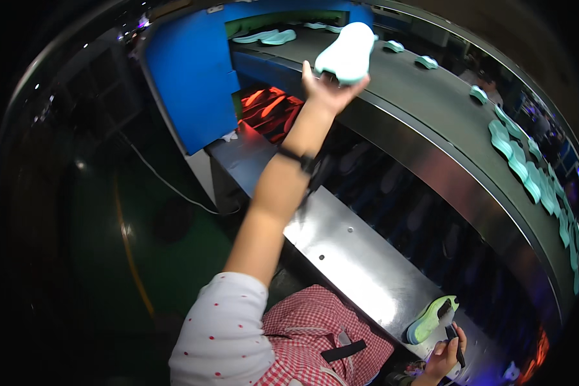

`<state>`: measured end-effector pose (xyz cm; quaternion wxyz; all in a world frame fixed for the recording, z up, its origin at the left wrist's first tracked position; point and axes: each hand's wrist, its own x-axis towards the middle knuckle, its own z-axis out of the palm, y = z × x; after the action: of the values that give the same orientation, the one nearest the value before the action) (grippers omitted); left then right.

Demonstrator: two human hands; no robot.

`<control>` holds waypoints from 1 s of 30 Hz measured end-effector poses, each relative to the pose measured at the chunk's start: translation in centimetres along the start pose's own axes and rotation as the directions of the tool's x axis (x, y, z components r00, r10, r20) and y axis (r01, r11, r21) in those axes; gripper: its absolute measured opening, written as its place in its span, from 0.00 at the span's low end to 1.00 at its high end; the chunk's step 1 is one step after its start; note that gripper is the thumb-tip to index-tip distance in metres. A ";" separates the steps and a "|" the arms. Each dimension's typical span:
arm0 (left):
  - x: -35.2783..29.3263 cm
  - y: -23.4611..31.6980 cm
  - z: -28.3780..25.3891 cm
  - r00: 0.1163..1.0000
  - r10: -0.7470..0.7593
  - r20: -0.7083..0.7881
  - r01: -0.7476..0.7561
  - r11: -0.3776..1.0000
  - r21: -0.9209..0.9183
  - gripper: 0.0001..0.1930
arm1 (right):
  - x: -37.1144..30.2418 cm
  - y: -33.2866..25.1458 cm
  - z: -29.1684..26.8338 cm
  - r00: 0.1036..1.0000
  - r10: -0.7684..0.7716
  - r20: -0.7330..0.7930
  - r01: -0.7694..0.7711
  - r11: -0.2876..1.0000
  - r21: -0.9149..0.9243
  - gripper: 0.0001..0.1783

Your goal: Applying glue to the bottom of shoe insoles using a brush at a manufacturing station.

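Note:
My left hand point(331, 93) reaches far forward, thumb and fingers around one end of a pale mint shoe sole point(350, 51). It holds the sole tilted up above the near edge of the conveyor belt. At the lower right, my right hand point(442, 359) is closed around a slim black-handled tool point(457, 344) with a pale tip, which looks like a brush. That tip is at a yellow-green shoe piece point(424, 323) lying on the metal ledge point(360, 273). Part of the shoe piece is dark inside.
The dark conveyor belt point(424, 96) curves away to the right and carries several mint soles point(540, 183). More soles point(278, 37) lie by the blue machine housing's opening point(193, 83). Below the belt, a lower opening point(270, 106) glows red-orange. A cable point(164, 183) crosses the left.

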<state>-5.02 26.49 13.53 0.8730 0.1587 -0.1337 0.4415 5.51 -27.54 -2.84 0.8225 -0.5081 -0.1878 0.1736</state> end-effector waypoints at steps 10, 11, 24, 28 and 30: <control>-2.1 -16.8 -2.2 0.668 0.138 0.731 -0.511 -0.628 0.586 0.06 | -1.2 2.3 2.5 0.983 0.177 -0.054 -0.171 0.980 0.104 0.15; -2.8 -17.2 -2.9 0.562 0.220 0.798 -0.567 -0.599 0.565 0.05 | -1.3 2.5 2.9 0.978 0.204 -0.048 -0.197 0.974 0.114 0.15; -2.2 -17.9 -3.6 0.378 0.198 0.904 -0.687 -0.594 0.417 0.09 | -1.2 4.3 3.5 0.946 0.322 -0.018 -0.311 0.926 0.214 0.16; -2.5 -17.9 -3.6 0.378 0.205 0.903 -0.693 -0.584 0.423 0.10 | -1.6 4.3 3.0 0.945 0.327 -0.015 -0.315 0.921 0.230 0.16; -2.6 -17.9 -3.5 0.382 0.200 0.903 -0.694 -0.583 0.422 0.10 | -1.6 4.3 2.9 0.944 0.329 -0.013 -0.316 0.919 0.236 0.16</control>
<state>8.38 15.92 6.55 -0.0009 0.6974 0.0246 0.7163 2.31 -24.30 -5.74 0.8406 -0.4376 -0.0585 0.3139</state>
